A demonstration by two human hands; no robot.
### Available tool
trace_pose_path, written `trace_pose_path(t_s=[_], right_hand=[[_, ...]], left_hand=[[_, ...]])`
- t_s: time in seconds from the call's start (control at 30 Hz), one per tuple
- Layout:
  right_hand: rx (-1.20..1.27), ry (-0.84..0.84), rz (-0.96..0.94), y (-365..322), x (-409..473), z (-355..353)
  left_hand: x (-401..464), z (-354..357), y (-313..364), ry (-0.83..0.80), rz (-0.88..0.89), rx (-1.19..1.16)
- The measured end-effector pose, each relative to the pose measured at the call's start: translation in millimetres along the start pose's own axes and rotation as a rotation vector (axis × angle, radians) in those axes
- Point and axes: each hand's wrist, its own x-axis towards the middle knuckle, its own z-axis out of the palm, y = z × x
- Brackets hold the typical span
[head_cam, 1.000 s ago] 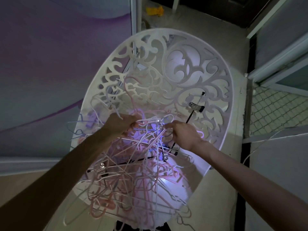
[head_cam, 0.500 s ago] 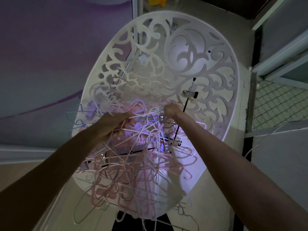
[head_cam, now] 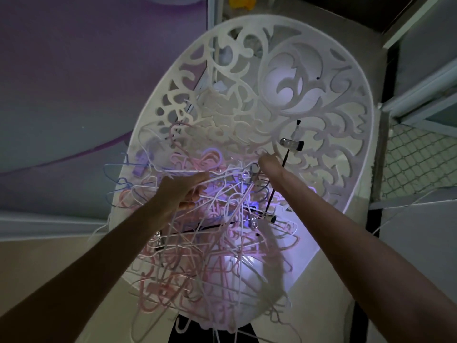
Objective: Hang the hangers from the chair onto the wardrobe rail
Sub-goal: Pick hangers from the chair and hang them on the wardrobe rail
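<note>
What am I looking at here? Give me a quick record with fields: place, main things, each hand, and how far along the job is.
place: dim room, tiled floor
seat: white openwork chair
load: tangled pile of hangers on the chair, pink, white, blue
odd one: black clip hanger leaning on the backrest
left hand: grips several hanger wires
right hand: reaches into the pile; grip hidden
wardrobe rail: not in view
progress: hangers not yet lifted clear

Both forearms are bare right up to the frame's lower edge, with no sleeve showing. The left hand (head_cam: 181, 191) and the right hand (head_cam: 270, 165) carry no glove, ring, watch or band.
</note>
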Motion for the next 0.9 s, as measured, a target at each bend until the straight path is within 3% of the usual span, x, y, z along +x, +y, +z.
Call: trace_pose_path(t_s=[0.03,0.07,0.17,0.23,0.3,0.4,0.43,0.5,0.6,0.7,0.8,0.9], right_hand=[[0.111,-0.048,0.162,-2,-5,4],[-0.104,-0.010,0.206,-9,-19,2],[0.158,-0.145,0.387,0,-34,-4],[0.134,-0.165,0.368,-8,-45,-12],[-0.049,-0.225,0.305,-14,-52,-18],[-0.387,-0.215,0.078,-16,-68,-27],[-0.399,-0.159,0.017,-17,-77,-29],[-0.307,0.028,-0.053,-16,-98,-36],[0.023,0.253,0.205,2,-119,-49],[0.085,0.158,0.423,19,-114,-49],[0.124,-0.035,0.366,9,-99,-34],[0.176,-0.040,0.321,3,-85,-20]], left_hand=[[-5,5,-3,0.067,0.059,0.023],[-8,8,-7,0.130,0.143,0.048],[-23,9,-15,0.223,0.324,0.048],[-31,10,-14,0.210,0.405,0.067],[-35,14,-11,0.185,0.451,0.099],[-32,19,-7,0.158,0.425,0.045],[-30,19,-6,0.147,0.413,0.012],[-29,17,0,0.147,0.425,0.006],[-25,9,5,0.177,0.419,-0.021],[-20,-1,5,0.182,0.371,-0.055],[-16,-6,0,0.215,0.338,-0.065],[-21,-5,-1,0.205,0.344,-0.079]])
